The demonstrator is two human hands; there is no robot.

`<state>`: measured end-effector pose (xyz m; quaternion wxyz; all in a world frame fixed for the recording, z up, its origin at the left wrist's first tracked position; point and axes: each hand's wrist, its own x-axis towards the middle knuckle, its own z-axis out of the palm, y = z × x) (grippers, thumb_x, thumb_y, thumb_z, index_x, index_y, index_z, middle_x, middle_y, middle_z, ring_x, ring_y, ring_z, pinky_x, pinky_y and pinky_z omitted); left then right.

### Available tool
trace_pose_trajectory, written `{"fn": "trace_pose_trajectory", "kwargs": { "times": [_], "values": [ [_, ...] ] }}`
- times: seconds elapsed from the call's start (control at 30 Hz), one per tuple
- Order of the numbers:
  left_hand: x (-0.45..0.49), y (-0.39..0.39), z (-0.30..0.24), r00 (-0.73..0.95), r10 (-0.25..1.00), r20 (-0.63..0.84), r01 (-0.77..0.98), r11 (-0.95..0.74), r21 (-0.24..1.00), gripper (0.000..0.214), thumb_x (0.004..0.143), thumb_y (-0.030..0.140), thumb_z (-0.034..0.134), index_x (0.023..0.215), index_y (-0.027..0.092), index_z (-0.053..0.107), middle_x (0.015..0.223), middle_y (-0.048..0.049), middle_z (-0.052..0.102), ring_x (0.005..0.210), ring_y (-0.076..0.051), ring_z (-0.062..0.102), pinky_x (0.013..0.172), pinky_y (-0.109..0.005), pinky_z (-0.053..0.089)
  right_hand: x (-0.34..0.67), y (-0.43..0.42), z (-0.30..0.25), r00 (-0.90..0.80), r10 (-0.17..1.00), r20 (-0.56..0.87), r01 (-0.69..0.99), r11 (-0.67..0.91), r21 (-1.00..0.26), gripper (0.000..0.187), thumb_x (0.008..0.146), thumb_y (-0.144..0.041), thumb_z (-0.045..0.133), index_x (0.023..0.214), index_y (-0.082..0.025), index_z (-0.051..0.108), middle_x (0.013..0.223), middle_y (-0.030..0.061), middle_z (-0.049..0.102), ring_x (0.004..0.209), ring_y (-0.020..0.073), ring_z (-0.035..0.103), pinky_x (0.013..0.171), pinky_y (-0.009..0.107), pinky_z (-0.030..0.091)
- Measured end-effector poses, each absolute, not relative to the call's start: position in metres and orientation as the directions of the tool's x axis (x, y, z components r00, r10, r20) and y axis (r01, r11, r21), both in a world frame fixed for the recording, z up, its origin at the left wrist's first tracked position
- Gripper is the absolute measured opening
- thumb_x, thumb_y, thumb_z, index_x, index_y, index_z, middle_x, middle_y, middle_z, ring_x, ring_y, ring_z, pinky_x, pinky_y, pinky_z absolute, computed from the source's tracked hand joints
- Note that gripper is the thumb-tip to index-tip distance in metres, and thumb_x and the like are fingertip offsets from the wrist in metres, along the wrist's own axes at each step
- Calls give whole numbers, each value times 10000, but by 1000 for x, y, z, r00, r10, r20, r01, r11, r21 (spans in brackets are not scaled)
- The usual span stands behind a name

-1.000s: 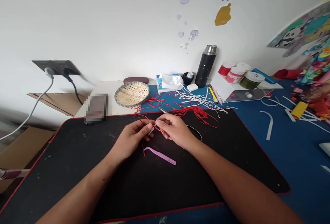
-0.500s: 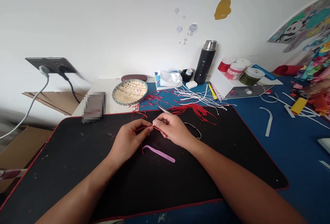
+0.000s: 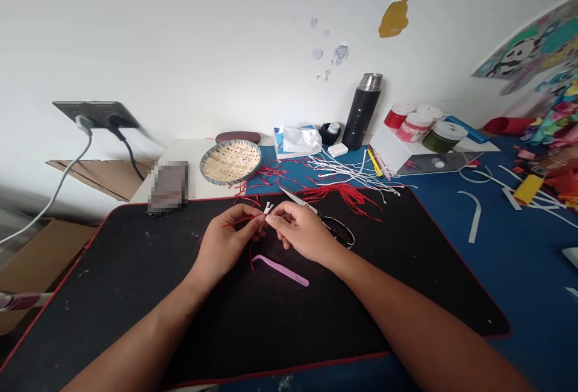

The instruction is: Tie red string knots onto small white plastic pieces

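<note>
- Red cord (image 3: 242,221), one thin strand: located at the centre of the frame, strung between finger and thumb of the left hand and running to the fingertips of the right. Judged very light, soft and limp, with little stiffness; likely to bend rather than push.
- White cord (image 3: 268,206), short piece: stood up between the two hands, split ends uppermost, touching the red at the fingertips. Judged light and pliant, its ends probably prone to fray. Best hold: a close pinch at the meeting of red and white, hidden in part by the fingers.
- Left hand (image 3: 225,234): thumb and forefinger pinched on the red cord.
- Right hand (image 3: 295,227): thumb and forefinger pressed together at the meeting point; which cord they gripped could not be told.
- Tweezers (image 3: 283,271), purple: lay below the hands, bent tip beside a dangling red end (image 3: 251,258).
- Scissors (image 3: 341,233): lay partly behind the right hand.
- Mat (image 3: 280,326), black, red-edged: lower centre, beneath all.
</note>
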<state>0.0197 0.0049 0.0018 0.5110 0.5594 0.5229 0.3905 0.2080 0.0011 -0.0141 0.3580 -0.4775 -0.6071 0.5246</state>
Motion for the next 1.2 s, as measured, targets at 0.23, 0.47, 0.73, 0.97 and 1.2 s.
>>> {"fn": "trace_pose_trajectory", "kwargs": {
  "times": [0.23, 0.47, 0.73, 0.97, 1.2],
  "values": [
    [20, 5, 1, 204, 973, -105, 141, 77, 987, 421, 791, 603, 810, 829, 188, 756, 763, -55, 733, 679, -197, 689, 643, -290, 563, 208, 0, -13, -305, 950, -68, 273, 19, -962, 215, 1022, -362, 567, 889, -206, 627, 642, -45, 599, 521, 105, 573, 537, 228, 423],
    [18, 7, -2, 163, 982, -94, 118, 75, 990, 421, 787, 590, 821, 831, 178, 748, 743, -55, 732, 683, -201, 695, 638, -290, 567, 207, -3, -7, -318, 947, -53, 346, 63, -936, 205, 1023, -314, 557, 854, -215, 620, 586, -50, 564, 545, 125, 545, 577, 247, 373],
    [17, 8, -3, 106, 991, -80, 106, 69, 992, 378, 786, 553, 832, 798, 190, 728, 752, -40, 726, 687, -192, 681, 650, -281, 564, 204, -6, -3, -338, 940, 53, 424, 203, -883, 213, 1007, -278, 578, 811, -207, 621, 701, -34, 593, 637, 128, 520, 608, 259, 311],
    [16, 9, -5, 88, 995, -35, 62, 30, 998, 331, 808, 494, 822, 761, 188, 706, 702, -23, 697, 667, -172, 649, 660, -273, 546, 204, -6, -4, -366, 926, 95, 445, 264, -856, 205, 994, -238, 586, 795, -207, 626, 704, -33, 595, 664, 135, 526, 637, 261, 314],
    [13, 13, -6, 76, 995, -68, 4, 68, 998, 350, 783, 497, 846, 754, 186, 687, 681, -18, 691, 637, -170, 653, 636, -278, 561, 202, -9, -5, -390, 917, 78, 471, 272, -840, 205, 996, -242, 593, 799, -206, 636, 667, -39, 577, 625, 129, 511, 621, 261, 307]
  ]
}}
